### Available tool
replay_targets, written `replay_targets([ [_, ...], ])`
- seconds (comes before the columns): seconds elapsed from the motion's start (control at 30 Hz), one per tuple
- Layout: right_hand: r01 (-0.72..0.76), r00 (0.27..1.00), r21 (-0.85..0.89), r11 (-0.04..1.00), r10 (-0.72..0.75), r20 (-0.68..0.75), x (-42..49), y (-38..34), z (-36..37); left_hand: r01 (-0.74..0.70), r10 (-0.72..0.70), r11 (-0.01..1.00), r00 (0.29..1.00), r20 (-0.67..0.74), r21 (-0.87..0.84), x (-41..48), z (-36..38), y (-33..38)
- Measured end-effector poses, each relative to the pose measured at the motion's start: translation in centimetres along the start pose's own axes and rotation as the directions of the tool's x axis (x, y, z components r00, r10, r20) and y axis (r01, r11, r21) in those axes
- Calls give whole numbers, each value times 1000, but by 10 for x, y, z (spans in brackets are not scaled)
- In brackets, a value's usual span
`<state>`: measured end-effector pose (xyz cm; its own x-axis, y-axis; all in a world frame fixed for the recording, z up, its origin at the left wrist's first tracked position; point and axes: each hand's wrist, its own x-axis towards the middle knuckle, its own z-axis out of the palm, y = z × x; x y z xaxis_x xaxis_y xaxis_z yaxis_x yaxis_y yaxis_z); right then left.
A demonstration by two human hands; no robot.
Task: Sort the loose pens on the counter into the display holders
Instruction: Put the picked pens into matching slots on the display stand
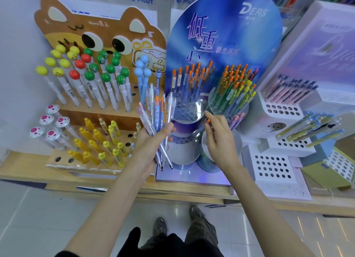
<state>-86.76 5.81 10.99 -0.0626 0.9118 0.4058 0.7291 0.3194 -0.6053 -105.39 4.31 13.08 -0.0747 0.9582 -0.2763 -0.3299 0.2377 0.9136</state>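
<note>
My left hand (151, 141) grips a fanned bundle of pens (159, 114), clear ones and blue ones with orange caps, tips pointing down. My right hand (219, 137) pinches a single blue pen with an orange cap (204, 125) just in front of the blue round display (224, 31). That display has a clear holder (187, 110) with orange-capped blue pens and open holes, and a second clear holder (228, 103) packed with green, blue and yellow pens.
A cat-shaped wooden stand (99, 35) at left holds ball-topped pens and yellow pens. White perforated holders (272, 166) and a green box (334, 172) stand at right. The wooden counter edge (172, 193) runs below; my shoes show on the tiled floor.
</note>
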Motion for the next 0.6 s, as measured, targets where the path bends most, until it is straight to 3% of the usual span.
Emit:
replay_targets([
  [0.6, 61, 998, 10, 998, -61, -4, -2, 1, 2, 3, -3, 1000, 1000, 6, 10, 0, -2, 2],
])
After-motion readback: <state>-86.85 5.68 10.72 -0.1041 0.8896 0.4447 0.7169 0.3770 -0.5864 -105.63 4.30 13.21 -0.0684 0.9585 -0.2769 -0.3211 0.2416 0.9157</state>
